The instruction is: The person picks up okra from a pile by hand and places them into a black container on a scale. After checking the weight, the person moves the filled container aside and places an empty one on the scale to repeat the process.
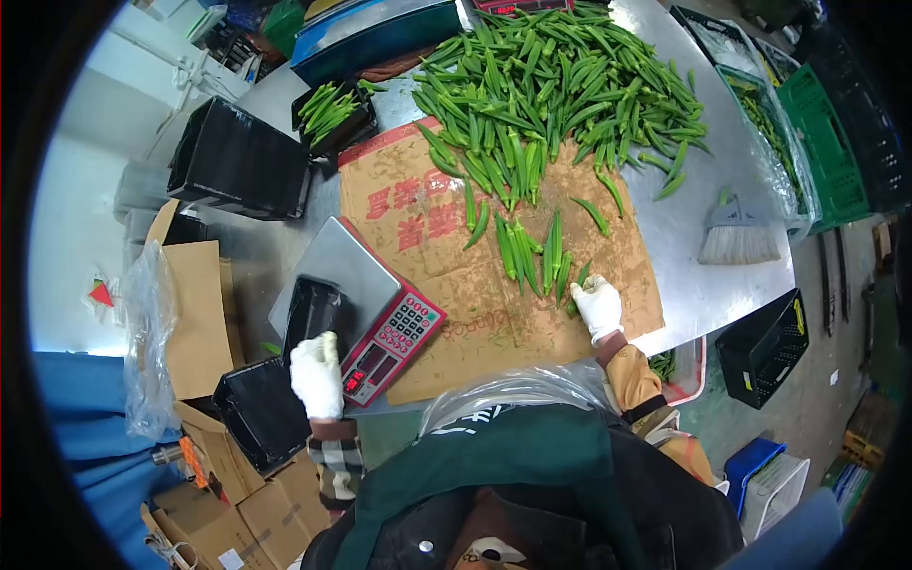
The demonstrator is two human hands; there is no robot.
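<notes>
Slender, ridged bright-green okra pods (525, 256) lie just beyond the right fingertips and to their left, side by side in a loose row, tapered ends mostly toward the body. Farther ahead of those fingers spreads a large, tangled heap of green okra (560, 85), glossy and partly overlapping a flat brown cardboard sheet with red printing (475, 347).

The right hand in a white fabric glove (598, 306) reaches forward over the sheet's near right part, palm down, its fingers curled at the nearest pods; whether they grip one, I cannot tell. The left hand in a white fabric glove (316, 375) is bent inward, knuckles up, beside a black rectangular plastic tray (313, 309) just ahead of its fingers, on a red-and-silver electronic scale (337, 252). Those fingers are curled too, their hold on the tray hidden.
</notes>
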